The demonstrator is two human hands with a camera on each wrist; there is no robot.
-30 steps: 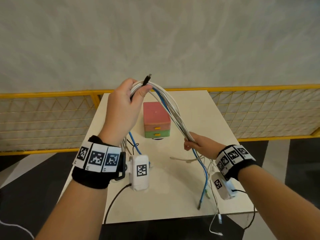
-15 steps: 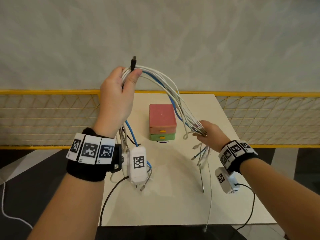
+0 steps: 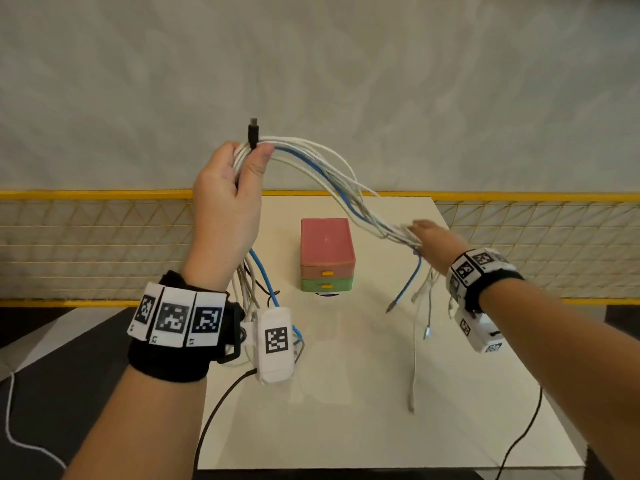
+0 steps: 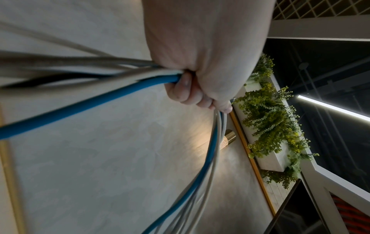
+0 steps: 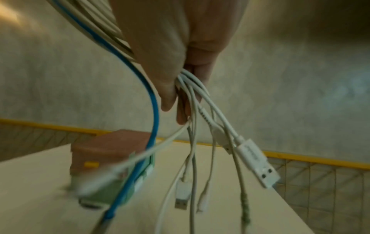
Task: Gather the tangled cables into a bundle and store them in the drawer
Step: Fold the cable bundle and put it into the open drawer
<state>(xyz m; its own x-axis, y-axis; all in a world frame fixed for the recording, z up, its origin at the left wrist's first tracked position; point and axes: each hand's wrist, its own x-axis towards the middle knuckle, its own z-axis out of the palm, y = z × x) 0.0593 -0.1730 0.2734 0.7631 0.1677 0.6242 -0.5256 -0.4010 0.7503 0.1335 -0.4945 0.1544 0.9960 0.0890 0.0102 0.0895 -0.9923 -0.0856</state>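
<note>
White and blue cables [image 3: 332, 174] arc between the gripping left hand [image 3: 228, 202] and the pinching right hand [image 3: 440, 242].

Head view high, facing down at table [image 3: 346, 427], wrist views close, sharing cables [image 3: 329, 171].

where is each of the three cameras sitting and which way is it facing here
Head: on the person's head, facing forward and down at the table; shows both forearms, left hand, right hand.
Left wrist: under the left hand, facing up the wall toward the plants.
Right wrist: behind the right hand, facing the drawer box.
Shared: all three show the cables, blue cable included.
</note>
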